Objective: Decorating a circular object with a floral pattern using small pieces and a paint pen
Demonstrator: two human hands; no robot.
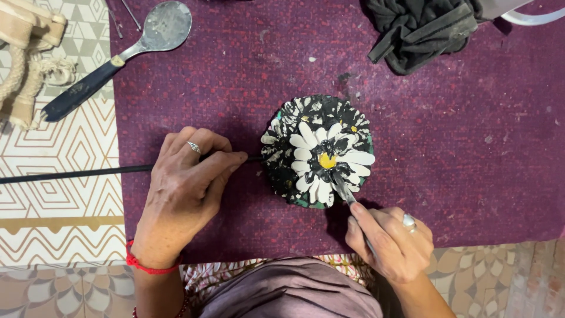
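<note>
Purple mat (471, 147): largest item, a coarse, speckled felt-like sheet spread over a patterned floor (53, 206) of cream and tan geometric tiles. Flecks of dried paint on it; it looks grippy enough to keep the work from sliding.

Dark cloth (421, 29): crumpled soft fabric at the mat's top edge, well apart from my hands.

Large spoon (126, 50): dull metal bowl, dark handle, lying across the mat's top left corner, untouched.

Woven cord bundle (26, 65): beige, rope-like, at the far left on the floor.

Painted disc (318, 152): round piece near the middle of the mat, black ground with a white daisy and yellow centre in thick raised paint, green showing at the rim. I judge it light and rigid, but the built-up petals look soft or wet and easily smeared, so I would hold it only by its stick or bare edge.

Black stick (76, 173): thin, straight and stiff, running from the disc's left edge out over the floor; a natural handle.

My left hand (188, 188): closed around the stick just beside the disc, forefinger stretched along it, ring on one finger, red thread at the wrist.

My right hand (391, 238): fingers pinched shut on a small palette knife (344, 191), whose narrow metal blade touches the lower petals.
</note>
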